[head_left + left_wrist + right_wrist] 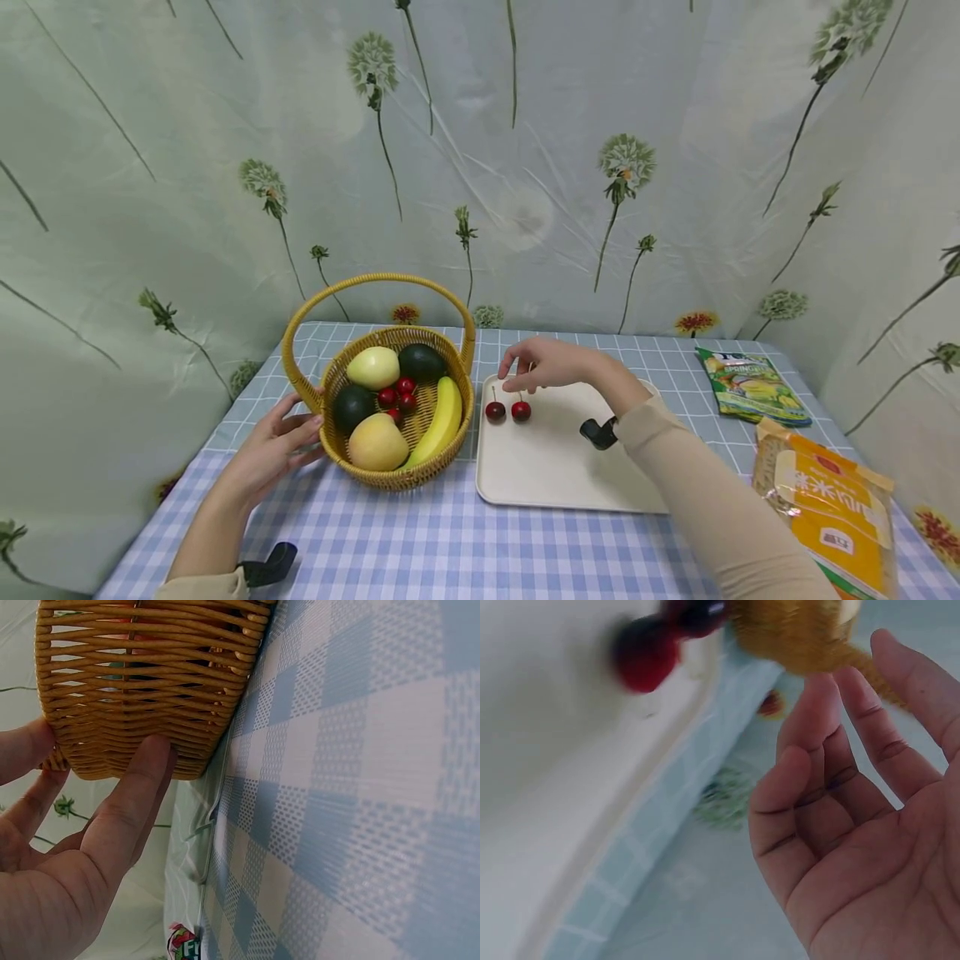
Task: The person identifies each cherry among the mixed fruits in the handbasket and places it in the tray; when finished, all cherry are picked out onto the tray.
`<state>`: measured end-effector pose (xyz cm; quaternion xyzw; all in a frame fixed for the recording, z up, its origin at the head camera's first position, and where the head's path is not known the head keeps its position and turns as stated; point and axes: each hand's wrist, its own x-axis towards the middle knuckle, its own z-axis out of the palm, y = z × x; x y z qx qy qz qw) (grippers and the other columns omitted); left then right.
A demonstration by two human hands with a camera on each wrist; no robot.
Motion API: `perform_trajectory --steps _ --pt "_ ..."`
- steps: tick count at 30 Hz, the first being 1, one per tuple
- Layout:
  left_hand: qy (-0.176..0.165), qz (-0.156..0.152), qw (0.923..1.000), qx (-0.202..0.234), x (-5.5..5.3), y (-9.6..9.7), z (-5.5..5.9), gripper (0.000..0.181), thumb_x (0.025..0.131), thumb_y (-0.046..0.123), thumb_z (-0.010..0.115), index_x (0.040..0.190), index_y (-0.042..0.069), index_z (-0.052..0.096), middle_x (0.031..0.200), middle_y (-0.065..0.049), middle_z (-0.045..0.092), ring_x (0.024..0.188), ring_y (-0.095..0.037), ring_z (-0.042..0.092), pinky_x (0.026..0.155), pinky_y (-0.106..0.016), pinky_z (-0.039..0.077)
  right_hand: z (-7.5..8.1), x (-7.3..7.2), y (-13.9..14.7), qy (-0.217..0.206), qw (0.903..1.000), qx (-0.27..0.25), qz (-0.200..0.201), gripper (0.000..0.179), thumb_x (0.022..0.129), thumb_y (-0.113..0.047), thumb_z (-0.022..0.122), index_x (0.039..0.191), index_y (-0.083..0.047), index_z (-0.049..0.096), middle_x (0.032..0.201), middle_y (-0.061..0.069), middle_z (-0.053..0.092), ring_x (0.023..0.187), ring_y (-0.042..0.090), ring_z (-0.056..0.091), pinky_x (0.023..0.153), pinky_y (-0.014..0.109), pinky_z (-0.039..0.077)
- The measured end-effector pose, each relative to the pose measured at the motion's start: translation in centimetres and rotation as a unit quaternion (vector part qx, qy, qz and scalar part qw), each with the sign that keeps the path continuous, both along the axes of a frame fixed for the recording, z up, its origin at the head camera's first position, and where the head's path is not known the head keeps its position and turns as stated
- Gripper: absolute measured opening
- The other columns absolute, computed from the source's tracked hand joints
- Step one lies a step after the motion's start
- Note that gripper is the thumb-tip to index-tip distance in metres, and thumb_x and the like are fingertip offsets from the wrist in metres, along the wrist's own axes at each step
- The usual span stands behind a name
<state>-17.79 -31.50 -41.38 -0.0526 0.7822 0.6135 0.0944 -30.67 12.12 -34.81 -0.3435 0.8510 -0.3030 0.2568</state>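
A yellow wicker basket (386,481) with an arched handle stands on the table. In it lie a banana (441,423), several cherries (406,402), two dark green fruits (422,364), a pale green fruit (373,367) and a yellowish round one (378,442). My left hand (273,450) touches the basket's left side, its fingers fairly straight along the weave (135,705). Over the back left of a white tray (558,467) hovers my right hand (558,364), fingers loosely bent with nothing between them. Just below it, two dark red cherries with stems (521,411) lie side by side on the tray.
Right of the tray lie a green snack packet (753,387) and, nearer, an orange and clear food bag (828,508). A checked cloth (397,542) covers the table. Behind it hangs a curtain (525,167) printed with dandelions.
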Motion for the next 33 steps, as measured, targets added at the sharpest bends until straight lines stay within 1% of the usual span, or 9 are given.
perform_trajectory --steps 4,7,14,19,23,25,27,30,33 --pt "-0.001 -0.002 1.0 -0.004 0.0 0.0 0.0 0.071 0.111 0.028 0.062 0.17 0.017 0.023 0.15 -0.026 0.048 0.113 -0.008 0.07 0.101 -0.042 0.063 1.6 0.6 -2.0 0.008 0.9997 0.0 0.021 0.027 0.105 -0.029 0.07 0.126 -0.01 0.07 0.095 0.007 0.075 0.083 0.019 0.07 0.076 0.031 0.052" --pt "0.0 -0.003 1.0 -0.004 -0.1 -0.1 0.0 0.071 0.111 0.028 0.062 0.17 0.017 0.023 0.151 -0.026 0.048 0.112 -0.009 0.07 0.101 -0.042 0.063 2.4 0.8 -3.8 0.01 0.9991 -0.002 0.041 0.029 0.106 -0.029 0.07 0.128 -0.011 0.069 0.099 0.005 0.077 0.084 0.013 0.072 0.078 0.032 0.056" --pt "-0.004 -0.001 1.0 0.001 -0.1 -0.1 0.0 0.071 0.111 0.028 0.062 0.169 0.016 0.023 0.151 -0.025 0.048 0.111 -0.008 0.07 0.101 -0.041 0.063 3.6 0.8 -8.1 0.002 0.9969 0.004 0.079 0.034 0.107 -0.028 0.069 0.136 -0.011 0.065 0.111 0.018 0.079 0.098 0.028 0.077 0.088 0.034 0.063" --pt "-0.001 -0.006 1.0 0.003 -0.1 -0.2 0.1 0.072 0.111 0.028 0.062 0.169 0.016 0.023 0.148 -0.023 0.05 0.111 -0.008 0.071 0.1 -0.041 0.063 3.6 1.1 -10.8 -0.014 0.9955 0.025 0.091 0.043 0.107 -0.027 0.069 0.144 -0.01 0.06 0.12 0.017 0.078 0.111 0.035 0.075 0.095 0.043 0.062" --pt "0.006 -0.005 0.9999 0.008 -0.1 -0.3 0.2 0.069 0.111 0.026 0.062 0.168 0.015 0.025 0.142 -0.018 0.054 0.109 -0.006 0.071 0.099 -0.039 0.064 3.3 0.7 -12.9 -0.019 0.9954 0.034 0.088 0.047 0.107 -0.029 0.069 0.148 -0.01 0.057 0.122 0.013 0.074 0.114 0.038 0.071 0.095 0.045 0.061" --pt "0.008 -0.005 0.9999 0.011 -0.1 -0.3 0.2 0.068 0.111 0.026 0.062 0.168 0.015 0.026 0.14 -0.016 0.055 0.109 -0.006 0.071 0.098 -0.039 0.064 3.1 0.5 -13.8 -0.013 0.9955 0.047 0.081 0.049 0.107 -0.029 0.069 0.15 -0.01 0.056 0.116 0.01 0.074 0.109 0.036 0.07 0.092 0.043 0.06" --pt "0.007 -0.007 0.9999 0.012 -0.2 -0.3 0.1 0.068 0.111 0.027 0.062 0.168 0.016 0.026 0.14 -0.015 0.055 0.11 -0.006 0.071 0.099 -0.039 0.064 2.9 0.2 -14.6 -0.015 0.9954 0.062 0.071 0.05 0.107 -0.03 0.069 0.151 -0.01 0.056 0.109 0.008 0.074 0.098 0.03 0.07 0.087 0.039 0.059" --pt "0.006 -0.009 0.9999 0.011 -0.2 -0.3 0.0 0.069 0.111 0.028 0.063 0.168 0.016 0.026 0.141 -0.016 0.055 0.111 -0.007 0.071 0.1 -0.04 0.063 2.6 0.0 -15.6 -0.019 0.9944 0.084 0.06 0.05 0.107 -0.03 0.069 0.151 -0.009 0.057 0.104 0.003 0.074 0.081 0.016 0.065 0.081 0.033 0.058" --pt "0.005 -0.01 0.9999 0.009 -0.2 -0.3 0.0 0.069 0.111 0.028 0.063 0.168 0.017 0.026 0.142 -0.018 0.054 0.111 -0.008 0.071 0.101 -0.041 0.063 2.3 -0.1 -16.4 -0.031 0.9931 0.105 0.042 0.051 0.106 -0.03 0.07 0.151 -0.009 0.057 0.112 -0.002 0.07 0.074 0.01 0.061 0.078 0.028 0.057"
